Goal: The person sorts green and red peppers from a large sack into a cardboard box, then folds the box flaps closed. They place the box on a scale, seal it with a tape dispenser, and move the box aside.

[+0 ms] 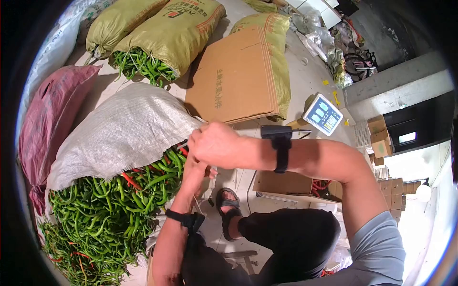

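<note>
My right hand [217,145] is closed at the right edge of a white woven sack [124,124], its knuckles up; what its fingers pinch is hidden. Just below and touching it, my left hand [194,172] has curled fingers, partly covered by the right; I cannot make out what it holds. A thin strand [196,202] hangs by my left wrist. Green peppers [105,209] with a few red ones spill from beneath the sack, left of my hands. Both forearms wear black straps with small devices.
Flattened cardboard [234,76] lies beyond my hands, beside yellow-green sacks [167,33], one showing peppers. A pink sack [57,128] is at left. A scale [323,114] stands at right, above an open cardboard box [281,183]. My sandalled foot [228,205] is below.
</note>
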Demonstrator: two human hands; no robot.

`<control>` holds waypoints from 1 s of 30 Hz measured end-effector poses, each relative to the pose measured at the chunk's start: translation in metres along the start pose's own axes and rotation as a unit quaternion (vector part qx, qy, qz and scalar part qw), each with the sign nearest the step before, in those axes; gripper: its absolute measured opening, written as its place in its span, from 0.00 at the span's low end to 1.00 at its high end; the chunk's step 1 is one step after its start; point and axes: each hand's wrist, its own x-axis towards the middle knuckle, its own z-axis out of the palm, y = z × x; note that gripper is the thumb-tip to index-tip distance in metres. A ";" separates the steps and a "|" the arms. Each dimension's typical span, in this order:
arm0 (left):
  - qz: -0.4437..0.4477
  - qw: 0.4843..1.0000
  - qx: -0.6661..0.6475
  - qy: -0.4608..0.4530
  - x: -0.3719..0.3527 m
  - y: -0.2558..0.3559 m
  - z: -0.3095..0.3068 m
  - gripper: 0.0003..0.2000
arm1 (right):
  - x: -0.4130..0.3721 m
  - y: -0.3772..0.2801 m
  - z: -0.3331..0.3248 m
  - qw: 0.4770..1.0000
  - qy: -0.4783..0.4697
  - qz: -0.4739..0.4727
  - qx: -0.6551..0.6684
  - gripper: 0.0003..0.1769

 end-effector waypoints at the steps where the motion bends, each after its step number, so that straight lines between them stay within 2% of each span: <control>1: -0.023 0.997 0.077 -0.009 0.007 0.001 0.001 0.13 | 0.007 -0.005 0.004 1.000 -0.020 -0.012 -0.013 0.15; 2: 0.039 0.989 0.128 0.066 0.016 -0.008 0.005 0.13 | 0.012 -0.010 0.007 0.997 -0.072 -0.011 -0.016 0.12; 3: 0.037 0.989 0.128 0.067 0.025 -0.018 0.006 0.13 | 0.015 -0.012 0.012 0.997 -0.072 -0.012 -0.015 0.12; 4: 0.126 0.972 0.177 0.086 0.036 -0.028 0.007 0.14 | 0.018 -0.014 0.019 0.994 -0.109 -0.010 -0.016 0.12; 5: 0.213 0.945 0.224 0.103 0.046 -0.038 0.007 0.15 | 0.020 -0.014 0.024 0.989 -0.147 -0.008 -0.017 0.11; 7: 0.379 0.862 0.308 0.136 0.063 -0.055 0.008 0.16 | 0.016 -0.010 0.022 0.989 -0.140 0.000 -0.046 0.11; 9: 0.455 0.807 0.346 0.151 0.067 -0.056 0.013 0.16 | 0.008 -0.003 0.022 0.988 -0.132 0.008 -0.074 0.11; 11: 0.399 0.821 0.387 0.132 0.063 -0.037 0.028 0.16 | 0.003 0.009 0.022 0.995 -0.062 -0.004 -0.080 0.11; 13: 0.343 0.829 0.427 0.112 0.055 -0.015 0.042 0.16 | 0.002 0.012 0.020 0.993 -0.055 0.001 -0.105 0.11; 15: 0.314 0.832 0.445 0.103 0.049 -0.007 0.041 0.16 | 0.003 0.018 0.014 0.989 -0.092 -0.026 -0.110 0.12; 17: 0.356 0.790 0.494 0.067 0.046 -0.002 0.038 0.12 | 0.003 0.034 0.017 0.990 -0.102 -0.037 -0.095 0.12; 18: 0.356 0.792 0.492 0.067 0.041 0.004 0.039 0.12 | 0.001 0.041 0.018 0.990 -0.113 -0.047 -0.076 0.12; 19: 0.308 0.801 0.511 0.055 0.034 0.011 0.039 0.12 | -0.003 0.043 0.020 0.989 -0.115 -0.048 -0.075 0.12; 20: 0.263 0.806 0.528 0.044 0.031 0.016 0.040 0.11 | -0.006 0.049 0.020 0.992 -0.073 -0.048 -0.095 0.12; 21: 0.267 0.807 0.525 0.044 0.032 0.019 0.041 0.11 | -0.008 0.055 0.019 0.992 -0.031 -0.047 -0.117 0.12; 22: 0.270 0.797 0.539 0.032 0.031 0.020 0.040 0.10 | -0.005 0.057 0.020 0.990 -0.055 -0.076 -0.109 0.14; 26: 0.280 0.780 0.559 0.014 0.021 0.019 0.038 0.09 | 0.001 0.055 0.031 0.989 -0.060 -0.064 -0.121 0.13; 28: 0.288 0.779 0.557 0.013 0.017 0.021 0.034 0.09 | -0.001 0.066 0.037 0.988 -0.024 -0.081 -0.129 0.13; 30: 0.311 0.771 0.556 0.008 0.012 0.027 0.031 0.08 | 0.000 0.065 0.028 0.987 -0.062 -0.073 -0.125 0.13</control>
